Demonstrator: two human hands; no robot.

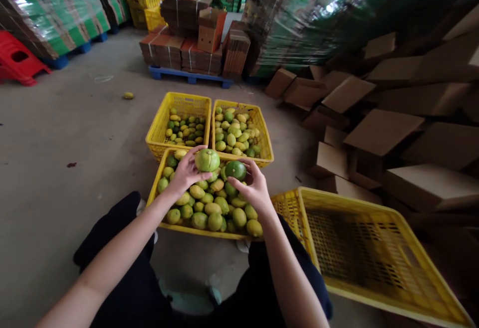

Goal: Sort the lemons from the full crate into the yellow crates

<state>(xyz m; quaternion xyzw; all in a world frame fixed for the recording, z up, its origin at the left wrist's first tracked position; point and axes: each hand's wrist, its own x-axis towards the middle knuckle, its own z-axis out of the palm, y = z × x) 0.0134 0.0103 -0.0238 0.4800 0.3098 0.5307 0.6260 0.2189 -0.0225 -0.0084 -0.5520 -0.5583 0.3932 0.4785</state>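
My left hand (187, 171) holds a pale green fruit (207, 160) above the near yellow crate (154, 188). Fingers of my right hand (254, 181) are wrapped round a dark green fruit (235, 170), just right of the pale one. Below both hands, the near crate is filled with green and yellow fruits (213, 208). Two more yellow crates stand side by side behind it: the back left crate (157, 123) and the back right crate (266, 136), both with fruits inside.
A large yellow crate (352, 198) stands at the right. Cardboard boxes (385, 131) are piled beyond it. Bundled cartons (202, 59) rest on a blue pallet (190, 75) ahead. One yellow fruit (128, 95) lies on the floor, and a red stool (18, 59) is at far left.
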